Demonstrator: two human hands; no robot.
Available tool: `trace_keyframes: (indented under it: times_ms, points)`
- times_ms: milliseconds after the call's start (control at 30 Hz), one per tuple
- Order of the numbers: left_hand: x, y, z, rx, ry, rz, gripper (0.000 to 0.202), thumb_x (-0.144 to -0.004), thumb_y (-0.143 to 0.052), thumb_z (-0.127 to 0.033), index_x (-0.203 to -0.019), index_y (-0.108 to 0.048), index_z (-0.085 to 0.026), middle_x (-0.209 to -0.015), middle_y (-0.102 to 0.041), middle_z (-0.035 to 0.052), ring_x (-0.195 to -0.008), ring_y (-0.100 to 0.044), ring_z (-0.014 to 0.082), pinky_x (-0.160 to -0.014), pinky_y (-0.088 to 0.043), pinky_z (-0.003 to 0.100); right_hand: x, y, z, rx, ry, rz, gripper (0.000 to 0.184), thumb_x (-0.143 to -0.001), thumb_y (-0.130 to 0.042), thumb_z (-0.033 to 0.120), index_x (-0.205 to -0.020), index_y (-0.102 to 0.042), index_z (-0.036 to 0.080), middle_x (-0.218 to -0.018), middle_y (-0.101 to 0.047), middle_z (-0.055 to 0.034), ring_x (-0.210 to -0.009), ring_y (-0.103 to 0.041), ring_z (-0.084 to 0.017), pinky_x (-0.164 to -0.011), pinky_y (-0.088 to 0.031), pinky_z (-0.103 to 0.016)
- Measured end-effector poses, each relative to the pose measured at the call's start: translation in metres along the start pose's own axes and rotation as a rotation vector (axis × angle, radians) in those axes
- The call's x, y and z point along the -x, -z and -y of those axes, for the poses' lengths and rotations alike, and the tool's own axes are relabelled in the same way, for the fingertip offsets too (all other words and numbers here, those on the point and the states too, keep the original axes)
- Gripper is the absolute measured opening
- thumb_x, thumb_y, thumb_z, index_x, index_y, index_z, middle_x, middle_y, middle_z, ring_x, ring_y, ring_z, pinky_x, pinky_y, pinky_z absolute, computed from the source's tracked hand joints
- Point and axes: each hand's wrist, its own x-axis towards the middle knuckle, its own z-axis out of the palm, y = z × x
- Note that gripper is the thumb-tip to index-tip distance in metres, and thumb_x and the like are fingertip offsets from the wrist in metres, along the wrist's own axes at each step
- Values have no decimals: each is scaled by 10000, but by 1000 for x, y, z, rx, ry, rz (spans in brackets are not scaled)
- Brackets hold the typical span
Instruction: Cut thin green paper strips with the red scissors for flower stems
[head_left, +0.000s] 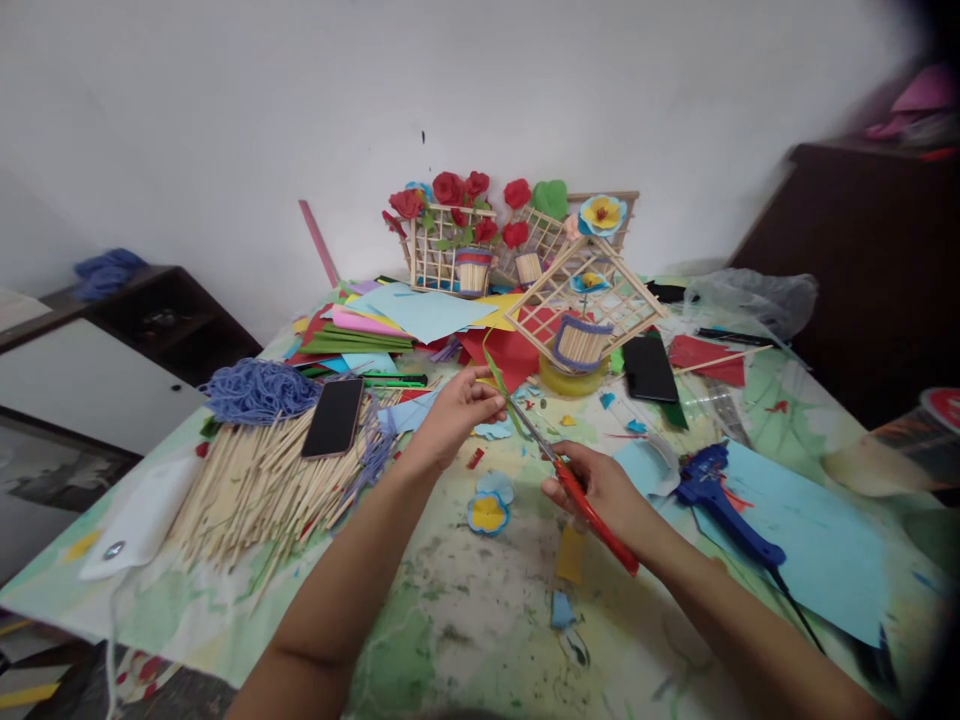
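Between the fingers of my left hand (466, 412) is a narrow green paper strip (493, 358), its upper end curling above the fingertips. My right hand (596, 485) grips red-handled scissors (592, 512), whose metal blades point up and left and meet the strip near my left fingertips. Whether the blades are parted is too small to tell. Below the hands, a blue and yellow paper flower (489, 510) lies flat on the table. Farther back leans a lattice frame of sticks (581, 305), carrying a small stick pot (583, 342) edged in purple yarn.
Thin wooden sticks (255, 490), purple yarn (259, 390) and a phone (334, 418) lie left. At right are a blue glue gun (724, 505), light blue paper (810, 540) and a black phone (650, 366). Red paper roses (448, 190) stand at the back near the wall.
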Motion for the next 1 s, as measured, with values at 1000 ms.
trace_keyframes:
  times_ms: [1000]
  points:
    - [6, -18, 0, 133, 48, 12, 494, -631, -738, -257, -1029, -463, -164, -684, -553, -42, -579, -591, 104, -591, -419, 243, 4, 1, 5, -161, 88, 93, 464, -823, -484, 582, -1036, -495, 169, -629, -345, 58, -511, -351, -87, -481, -329, -229]
